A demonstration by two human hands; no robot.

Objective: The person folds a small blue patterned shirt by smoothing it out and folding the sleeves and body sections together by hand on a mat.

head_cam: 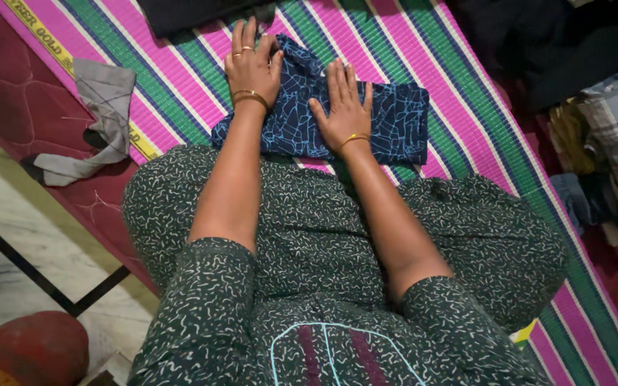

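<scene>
A folded dark blue cloth with a light crackle pattern (395, 121) lies on the pink and green striped mat (466, 107) in front of my knees. My left hand (252, 64) rests flat on its left end, fingers spread and pointing away from me. My right hand (345, 104) presses flat on its middle, palm down. Neither hand grips the cloth. Both wrists carry gold bangles, and the left hand has rings.
A crumpled grey cloth (105, 107) lies at the mat's left edge on a dark red mattress (8, 93). A pile of clothes, one checked (613, 114), sits at the right. Dark fabric (180, 13) lies at the top. Marble floor (16, 236) is lower left.
</scene>
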